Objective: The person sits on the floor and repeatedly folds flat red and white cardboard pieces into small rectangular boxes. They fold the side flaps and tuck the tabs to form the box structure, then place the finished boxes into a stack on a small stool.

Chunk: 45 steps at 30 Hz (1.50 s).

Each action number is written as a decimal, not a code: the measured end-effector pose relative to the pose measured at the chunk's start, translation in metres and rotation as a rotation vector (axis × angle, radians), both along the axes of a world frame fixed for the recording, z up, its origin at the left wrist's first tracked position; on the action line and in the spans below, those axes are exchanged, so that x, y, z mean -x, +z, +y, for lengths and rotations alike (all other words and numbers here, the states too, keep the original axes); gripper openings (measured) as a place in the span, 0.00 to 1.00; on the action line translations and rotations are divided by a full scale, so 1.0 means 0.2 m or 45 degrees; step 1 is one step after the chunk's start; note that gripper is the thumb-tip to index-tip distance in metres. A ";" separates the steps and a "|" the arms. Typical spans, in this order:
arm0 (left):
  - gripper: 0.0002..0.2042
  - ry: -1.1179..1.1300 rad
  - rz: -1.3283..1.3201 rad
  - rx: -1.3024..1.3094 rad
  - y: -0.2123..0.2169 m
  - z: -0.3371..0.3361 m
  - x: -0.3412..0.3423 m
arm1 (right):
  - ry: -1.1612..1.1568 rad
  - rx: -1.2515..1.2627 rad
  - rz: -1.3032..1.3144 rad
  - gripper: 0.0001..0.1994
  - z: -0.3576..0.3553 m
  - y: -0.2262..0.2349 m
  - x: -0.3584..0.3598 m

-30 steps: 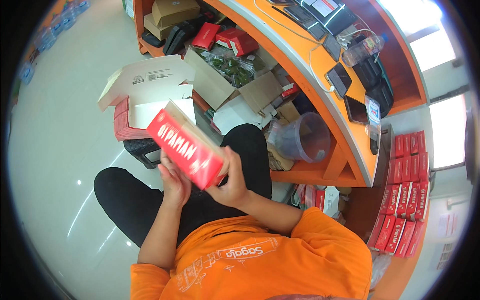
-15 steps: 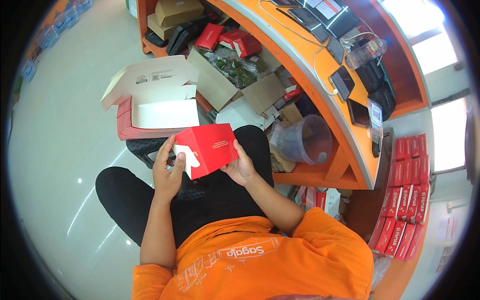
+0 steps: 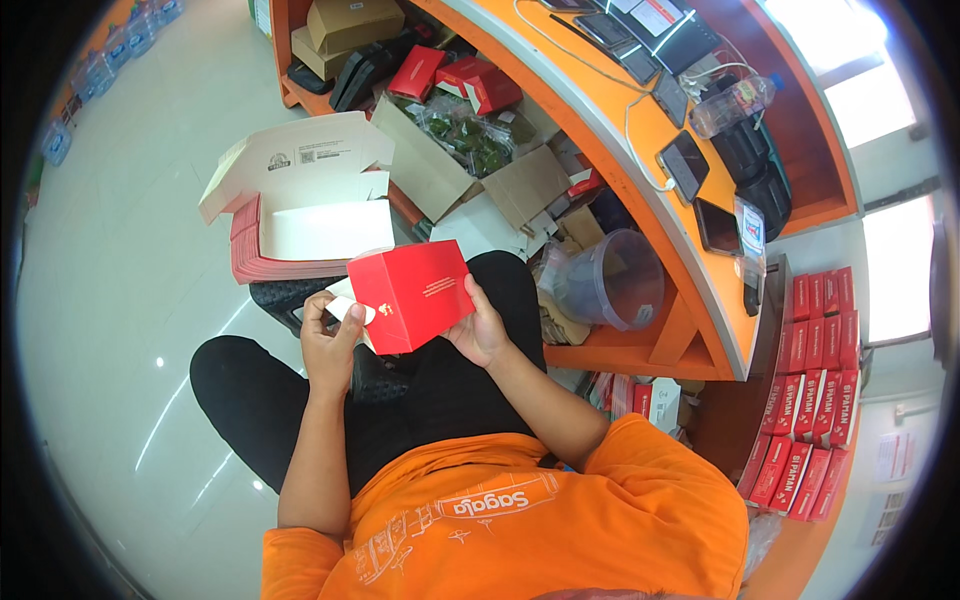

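Over my lap I hold a red cardboard box point(image 3: 415, 295) by both ends. My left hand point(image 3: 332, 335) pinches a white end flap point(image 3: 352, 303), its thumb on top and the fingers bent behind; the flap stands out from the box's left end. My right hand point(image 3: 482, 325) supports the right end, thumb along the edge and the other fingers partly hidden underneath. To the left, beyond my left hand, an opened carton with a white inside point(image 3: 330, 228) lies on a stack of flat red cartons point(image 3: 247, 245), which rests on a black stool point(image 3: 275, 297).
An orange counter point(image 3: 600, 85) curves along the right, bearing phones point(image 3: 684, 165), cables and a plastic bottle point(image 3: 735, 105). Below it are a brown carton point(image 3: 430, 165) of green leaves in bags and a clear bucket point(image 3: 610, 280). Red boxes point(image 3: 815, 390) stand stacked at far right.
My left hand has shifted slightly left and down, and its fingers have curled. The white flap, which lay closer against the box's end, now sticks outward. My right hand has barely moved.
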<state>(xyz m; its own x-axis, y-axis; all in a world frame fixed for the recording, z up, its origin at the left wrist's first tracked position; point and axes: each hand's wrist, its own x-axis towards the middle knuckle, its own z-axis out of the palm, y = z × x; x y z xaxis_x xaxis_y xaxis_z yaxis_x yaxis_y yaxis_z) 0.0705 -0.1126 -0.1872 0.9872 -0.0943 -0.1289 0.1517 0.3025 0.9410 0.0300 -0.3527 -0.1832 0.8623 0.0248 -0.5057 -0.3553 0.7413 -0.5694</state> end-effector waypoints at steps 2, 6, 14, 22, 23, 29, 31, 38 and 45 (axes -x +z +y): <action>0.17 0.062 -0.002 -0.215 0.00 -0.01 0.01 | 0.023 0.015 -0.021 0.25 -0.01 -0.02 0.00; 0.23 0.053 -0.255 -0.591 0.14 -0.04 0.03 | 0.019 0.068 -0.049 0.25 0.00 -0.03 0.00; 0.32 -0.047 -0.029 0.028 0.06 -0.03 0.02 | -0.043 0.265 -0.213 0.26 0.02 -0.03 0.01; 0.25 0.052 0.063 0.020 0.14 -0.02 0.00 | 0.046 0.321 -0.360 0.30 0.01 0.01 0.05; 0.23 0.084 -0.016 -0.009 0.11 -0.01 0.00 | 0.088 0.324 -0.372 0.30 -0.01 0.01 0.05; 0.21 0.003 -0.007 0.037 0.05 0.06 -0.04 | 0.425 0.495 -0.289 0.29 -0.19 0.08 0.04; 0.22 -0.055 0.109 0.097 0.06 0.05 -0.04 | 0.365 0.494 -0.208 0.25 -0.25 0.13 0.02; 0.22 -0.178 0.243 0.075 0.04 0.01 -0.03 | -0.675 0.113 -0.203 0.32 -0.79 0.01 -0.20; 0.23 -0.059 0.048 -0.196 -0.03 -0.02 -0.03 | 0.230 1.444 -0.437 0.32 -0.19 0.01 -0.29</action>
<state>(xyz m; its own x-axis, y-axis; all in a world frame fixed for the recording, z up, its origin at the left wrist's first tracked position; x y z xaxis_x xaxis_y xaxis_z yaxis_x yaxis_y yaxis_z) 0.0759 -0.1161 -0.1928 0.9764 -0.1161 -0.1823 0.1984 0.1470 0.9690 0.0887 -0.3901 -0.1810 0.9865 -0.1517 -0.0620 -0.1043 -0.2891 -0.9516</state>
